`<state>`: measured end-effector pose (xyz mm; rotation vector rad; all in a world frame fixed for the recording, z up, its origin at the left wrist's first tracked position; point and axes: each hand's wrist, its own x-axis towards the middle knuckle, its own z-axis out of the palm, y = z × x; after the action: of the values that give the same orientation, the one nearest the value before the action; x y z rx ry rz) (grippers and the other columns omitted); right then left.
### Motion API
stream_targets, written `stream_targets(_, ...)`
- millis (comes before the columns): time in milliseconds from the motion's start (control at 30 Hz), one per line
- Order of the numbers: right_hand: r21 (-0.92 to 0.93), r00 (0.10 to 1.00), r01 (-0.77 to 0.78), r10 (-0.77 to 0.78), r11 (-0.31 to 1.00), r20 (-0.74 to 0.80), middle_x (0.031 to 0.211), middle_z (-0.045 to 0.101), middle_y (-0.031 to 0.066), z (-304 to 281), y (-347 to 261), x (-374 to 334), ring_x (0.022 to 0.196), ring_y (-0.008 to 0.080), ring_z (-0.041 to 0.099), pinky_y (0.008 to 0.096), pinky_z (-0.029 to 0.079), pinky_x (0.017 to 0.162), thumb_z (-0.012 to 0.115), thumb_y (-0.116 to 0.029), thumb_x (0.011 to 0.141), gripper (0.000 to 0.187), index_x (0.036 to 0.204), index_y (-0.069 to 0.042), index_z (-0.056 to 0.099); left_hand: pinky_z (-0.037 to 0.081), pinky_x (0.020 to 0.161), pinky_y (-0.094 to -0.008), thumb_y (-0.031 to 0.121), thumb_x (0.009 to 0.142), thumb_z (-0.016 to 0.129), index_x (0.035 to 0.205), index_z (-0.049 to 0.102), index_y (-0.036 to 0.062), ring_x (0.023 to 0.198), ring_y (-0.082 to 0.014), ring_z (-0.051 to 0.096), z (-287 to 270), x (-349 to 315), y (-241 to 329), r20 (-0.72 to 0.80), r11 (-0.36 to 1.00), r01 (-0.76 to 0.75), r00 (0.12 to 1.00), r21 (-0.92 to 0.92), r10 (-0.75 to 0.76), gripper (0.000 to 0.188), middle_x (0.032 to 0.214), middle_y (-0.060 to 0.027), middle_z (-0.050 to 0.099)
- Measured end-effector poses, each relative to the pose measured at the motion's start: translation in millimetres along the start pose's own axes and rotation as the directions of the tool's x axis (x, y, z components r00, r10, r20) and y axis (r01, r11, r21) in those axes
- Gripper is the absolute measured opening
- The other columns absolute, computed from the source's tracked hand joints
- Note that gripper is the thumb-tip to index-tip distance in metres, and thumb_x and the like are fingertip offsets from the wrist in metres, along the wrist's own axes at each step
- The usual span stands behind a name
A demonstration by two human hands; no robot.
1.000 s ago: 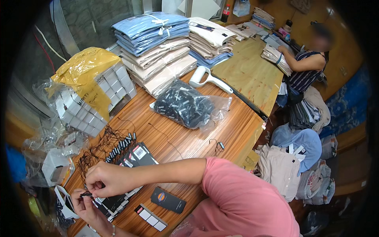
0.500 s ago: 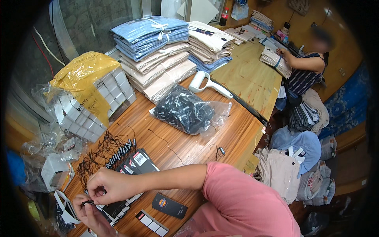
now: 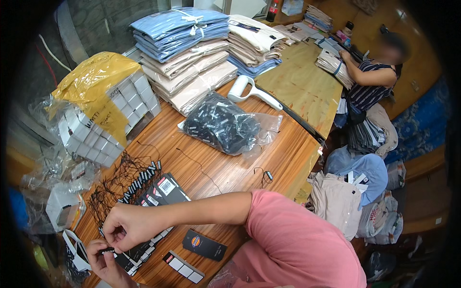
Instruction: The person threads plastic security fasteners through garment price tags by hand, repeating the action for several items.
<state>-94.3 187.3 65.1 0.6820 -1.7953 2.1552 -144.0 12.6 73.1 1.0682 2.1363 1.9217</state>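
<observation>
My left hand [image 3: 108,269] pinches a small black tag-string seal [image 3: 106,250] between thumb and fingers, low on the left. Right beside it, the fingers of my right hand [image 3: 134,228] are closed together at the seal; whatever they grip is too small to make out. Under my right forearm spreads a row of overlapping black hang tags [image 3: 168,188], partly covered. Black strings with seals [image 3: 137,187] lie lined up just beyond them. Nearer me are a single black hang tag [image 3: 204,245] and a dark card with white label panels [image 3: 183,267].
A clear bag of black tag strings [image 3: 216,126] lies mid-table, with a white lint roller [image 3: 249,91] behind it. Stacked folded garments [image 3: 187,62] and white boxes under yellow plastic [image 3: 108,125] stand behind. Another person [image 3: 374,79] handles garments at far right.
The view has shifted slightly, so the table things sit a little higher and further left. Both hands stay together at the black seal, with only small finger movement.
</observation>
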Motion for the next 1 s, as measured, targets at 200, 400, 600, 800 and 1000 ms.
stream_targets(200,0.248,0.993,-0.113,0.105,0.962,0.048,0.061,0.057,0.0024,4.0,-3.6,-3.8,0.054,0.0058,0.049,0.0206,0.04,0.051,0.065,-0.004,0.067,0.008,0.068,0.002,0.059,0.035,0.073,-0.0249,0.032,0.077,0.062,0.086,0.042,0.0023,0.078,-0.0129,0.041,0.0,0.3,-0.9,0.144,0.956,0.078,0.989,-0.282,-0.038,0.037,0.082,-0.0038,0.039)
stream_targets(400,0.417,0.969,-0.245,0.237,0.875,0.072,0.074,0.056,0.0017,0.9,6.0,-6.8,0.067,0.0053,0.051,0.0192,0.041,0.062,0.063,-0.001,0.073,0.009,0.079,0.002,0.057,0.033,0.063,-0.0251,0.036,0.071,0.067,0.075,0.046,0.0044,0.066,-0.0134,0.041,14.1,12.0,-7.5,0.052,0.952,0.05,0.998,-0.303,-0.036,0.038,0.07,-0.0039,0.043)
stream_targets(600,0.281,0.956,-0.292,0.292,0.914,0.043,0.078,0.053,0.0018,2.2,-6.6,0.8,0.073,0.0067,0.05,0.02,0.041,0.064,0.062,0.0,0.074,0.008,0.079,0.001,0.056,0.037,0.072,-0.0261,0.012,0.067,0.068,0.081,0.055,-0.0015,0.079,-0.0161,0.048,4.4,9.1,12.6,0.001,0.988,0.029,1.0,-0.149,-0.029,0.023,0.08,-0.0065,0.053)
stream_targets(800,0.145,0.946,-0.316,0.323,0.938,-0.024,0.074,0.053,0.0,-0.1,5.6,7.5,0.071,0.005,0.048,0.0186,0.039,0.062,0.06,0.003,0.072,0.007,0.076,0.001,0.055,0.042,0.068,-0.0215,0.009,0.078,0.059,0.088,0.056,0.0,0.078,-0.0094,0.053,7.9,15.0,-5.8,-0.002,0.981,0.028,1.0,-0.19,-0.028,0.014,0.085,-0.004,0.056)
stream_targets(1000,0.09,0.916,-0.358,0.368,0.929,-0.159,0.078,0.054,0.0025,3.3,3.6,3.5,0.071,0.0086,0.049,0.0219,0.039,0.066,0.063,-0.001,0.069,0.01,0.076,0.0,0.055,0.042,0.072,-0.0202,0.005,0.08,0.056,0.092,0.053,-0.0007,0.083,-0.0088,0.052,10.4,17.9,-11.0,0.107,0.913,0.109,0.992,-0.393,-0.072,0.014,0.087,-0.0043,0.054)
